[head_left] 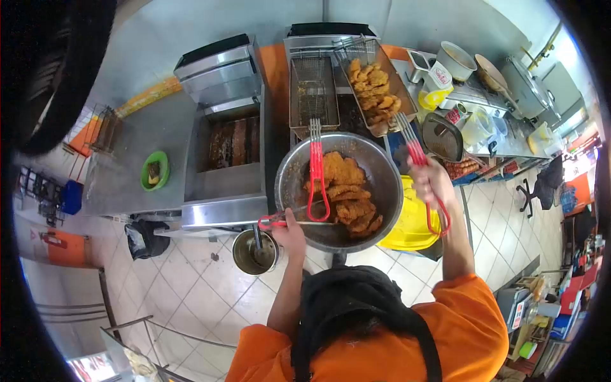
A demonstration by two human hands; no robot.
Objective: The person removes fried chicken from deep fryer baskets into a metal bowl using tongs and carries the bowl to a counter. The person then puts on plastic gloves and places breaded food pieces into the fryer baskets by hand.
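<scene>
My right hand [434, 183] is wrapped round the red handle [417, 153] of a wire fry basket [389, 70] holding breaded fried pieces [372, 86]. In my left hand [289, 235] is a slim metal utensil with red ends, apparently tongs [312, 223]; its far end reaches over the metal bowl. That large bowl [388, 191] contains more golden breaded pieces [353, 197]. A second fry basket [313, 83] looks bare, and its red handle [317, 159] juts over the bowl.
An open fryer [226, 172] stands left of the bowl, beside a counter with a green bowl [154, 170]. Below are a metal pot [254, 253] and a black bag [146, 239]. A yellow container [410, 223] sits right of the bowl. Pots [456, 60] crowd the right counter.
</scene>
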